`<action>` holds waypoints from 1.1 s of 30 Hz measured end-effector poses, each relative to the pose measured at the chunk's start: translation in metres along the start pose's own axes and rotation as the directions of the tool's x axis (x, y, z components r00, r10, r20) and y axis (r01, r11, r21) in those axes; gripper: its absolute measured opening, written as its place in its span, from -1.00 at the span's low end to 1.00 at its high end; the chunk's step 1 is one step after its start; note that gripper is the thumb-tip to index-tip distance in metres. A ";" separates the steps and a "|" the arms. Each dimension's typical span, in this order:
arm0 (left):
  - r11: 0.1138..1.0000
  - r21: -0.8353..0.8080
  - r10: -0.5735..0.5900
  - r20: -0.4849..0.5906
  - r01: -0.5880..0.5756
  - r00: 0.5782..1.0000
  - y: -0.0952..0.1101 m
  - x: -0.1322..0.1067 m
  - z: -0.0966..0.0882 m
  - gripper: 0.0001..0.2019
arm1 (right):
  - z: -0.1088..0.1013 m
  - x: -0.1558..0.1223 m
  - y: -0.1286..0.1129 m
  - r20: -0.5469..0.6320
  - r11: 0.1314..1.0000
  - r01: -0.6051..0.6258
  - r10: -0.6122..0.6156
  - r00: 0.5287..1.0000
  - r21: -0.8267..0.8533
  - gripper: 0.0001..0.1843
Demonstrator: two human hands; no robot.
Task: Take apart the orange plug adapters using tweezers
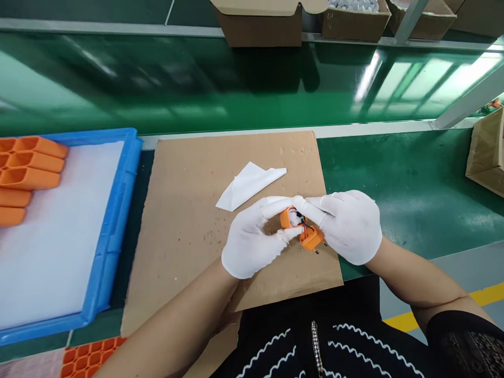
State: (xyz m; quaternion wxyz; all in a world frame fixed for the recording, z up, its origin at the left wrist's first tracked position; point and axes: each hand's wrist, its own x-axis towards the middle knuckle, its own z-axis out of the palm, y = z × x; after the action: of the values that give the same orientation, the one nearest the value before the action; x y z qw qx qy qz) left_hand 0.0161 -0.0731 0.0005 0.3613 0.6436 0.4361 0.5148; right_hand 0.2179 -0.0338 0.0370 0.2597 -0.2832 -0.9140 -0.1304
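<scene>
The left hand (255,239), in a white fabric glove, is curling partly closed, its thumb and fingers holding a hollow orange plastic shell (284,219) between them. The right hand (350,226), similarly gloved, is bringing closely bent fingertips to the shell's right side; exactly what they are gripping, if anything, is hidden. Just below, a smaller orange plastic piece with dark-tipped prongs (311,239) is sitting beside the right fingers, with thin red and black wires (304,229) running up from it toward a small green circuit board (301,217) at the shell's opening. All are being held above the near right part of the cardboard.

The step in hand appears to be arranging wired parts at the shell; the next move seems to call for a steady left hold and wires kept unpinched.

Count, outward: one shell, one pronged piece, one visible board; one folded white paper sheet (250,186), lying just beyond the hands; one flat brown cardboard sheet (185,189) beneath. To the left, one blue plastic tray (114,210) is holding at least five orange hollow plastic housings (35,178), the frame edge cutting off the rest. On the far shelf, at least three brown cardboard boxes (263,30) are standing.
</scene>
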 end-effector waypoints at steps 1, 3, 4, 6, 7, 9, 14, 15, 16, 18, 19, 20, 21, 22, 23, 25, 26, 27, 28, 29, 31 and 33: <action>1.000 -0.006 0.005 0.001 -0.005 1.000 0.000 0.000 0.000 -0.52 | -0.001 0.001 0.000 -0.013 1.000 0.001 -0.001 1.000 -0.007 -0.64; 0.999 -0.036 0.011 0.006 -0.011 1.000 0.001 0.001 0.001 -0.50 | -0.003 0.002 -0.001 -0.020 1.000 -0.017 0.017 1.000 -0.008 -0.64; 0.999 -0.051 0.011 0.009 -0.010 1.000 0.002 0.002 0.001 -0.50 | -0.004 0.002 -0.001 -0.023 1.000 -0.029 0.028 0.999 -0.007 -0.64; 0.997 -0.073 0.008 0.014 -0.007 1.000 0.002 0.003 0.002 -0.50 | -0.005 0.001 -0.001 -0.008 0.999 -0.037 0.037 0.999 -0.005 -0.63; 0.997 -0.080 0.007 0.017 -0.005 1.000 0.002 0.003 0.002 -0.51 | -0.005 0.001 -0.002 0.010 0.999 -0.031 0.031 0.999 -0.006 -0.61; 0.996 -0.094 0.002 0.015 -0.001 1.000 0.001 0.004 0.002 -0.55 | -0.005 0.000 -0.002 0.057 1.000 -0.021 0.021 0.998 -0.006 -0.60; 0.974 -0.190 -0.120 0.040 0.125 0.992 -0.002 0.003 0.000 -0.59 | -0.003 -0.003 -0.003 0.030 0.998 -0.062 0.061 0.998 0.022 -0.57; 0.966 -0.208 -0.145 0.049 0.152 0.988 -0.002 0.003 0.000 -0.61 | -0.002 -0.003 -0.004 0.003 0.998 -0.059 0.059 0.998 0.024 -0.57; 0.962 -0.215 -0.162 0.052 0.170 0.985 -0.002 0.002 0.000 -0.63 | -0.002 -0.003 -0.005 -0.015 0.998 -0.053 0.054 0.998 0.023 -0.56; 0.960 -0.211 -0.178 0.046 0.184 0.983 -0.001 0.002 -0.001 -0.66 | -0.001 -0.002 -0.008 -0.017 0.999 -0.049 0.049 0.999 0.016 -0.57; 0.960 -0.207 -0.185 0.047 0.191 0.982 -0.001 0.002 0.000 -0.67 | -0.001 -0.002 -0.009 0.002 0.998 -0.054 0.054 0.999 0.013 -0.57; 0.959 -0.203 -0.192 0.050 0.198 0.980 -0.002 0.002 0.000 -0.68 | -0.001 -0.002 -0.009 0.030 0.998 -0.064 0.064 0.998 0.012 -0.58; 0.958 -0.200 -0.199 0.056 0.207 0.978 -0.002 0.002 0.000 -0.68 | -0.002 -0.001 -0.010 0.062 0.997 -0.078 0.077 0.995 0.012 -0.59; 0.958 -0.195 -0.202 0.062 0.211 0.977 -0.002 0.002 0.000 -0.68 | -0.002 -0.002 -0.010 0.091 0.996 -0.093 0.091 0.992 0.015 -0.61; 0.961 -0.187 -0.198 0.062 0.206 0.978 -0.002 0.002 0.000 -0.68 | -0.002 -0.002 -0.010 0.110 0.994 -0.104 0.101 0.989 0.023 -0.62; 0.974 -0.157 -0.157 0.048 0.163 0.986 -0.002 0.002 0.001 -0.69 | -0.003 -0.003 -0.009 0.113 0.993 -0.112 0.107 0.988 0.043 -0.62; 0.983 -0.132 -0.123 0.037 0.127 0.992 -0.002 0.003 0.001 -0.69 | -0.004 -0.003 -0.008 0.095 0.993 -0.111 0.106 0.990 0.049 -0.62; 0.992 -0.098 -0.082 0.024 0.084 0.996 -0.002 0.003 0.001 -0.69 | -0.004 -0.003 -0.008 0.068 0.993 -0.106 0.102 0.992 0.053 -0.61; 0.998 -0.054 -0.036 0.011 0.036 0.999 -0.002 0.004 0.001 -0.69 | -0.004 -0.003 -0.007 0.039 0.994 -0.095 0.093 0.995 0.056 -0.61; 1.000 -0.001 0.015 -0.001 -0.015 1.000 -0.002 0.006 0.001 -0.67 | -0.004 -0.003 -0.007 0.014 0.995 -0.083 0.082 0.997 0.059 -0.61; 0.987 0.120 0.112 -0.025 -0.109 0.993 -0.001 0.008 0.000 -0.62 | -0.004 -0.003 -0.006 -0.012 0.996 -0.063 0.064 0.998 0.065 -0.61; 0.958 0.224 0.195 -0.040 -0.181 0.980 -0.002 0.010 -0.001 -0.60 | -0.003 -0.002 -0.006 -0.015 0.996 -0.055 0.056 0.998 0.068 -0.60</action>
State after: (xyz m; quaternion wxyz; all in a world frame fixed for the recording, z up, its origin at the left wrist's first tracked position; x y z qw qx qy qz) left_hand 0.0153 -0.0627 0.0030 0.2240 0.7018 0.4379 0.5153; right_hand 0.2170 -0.0412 0.0377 0.2803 -0.2985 -0.9074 -0.0945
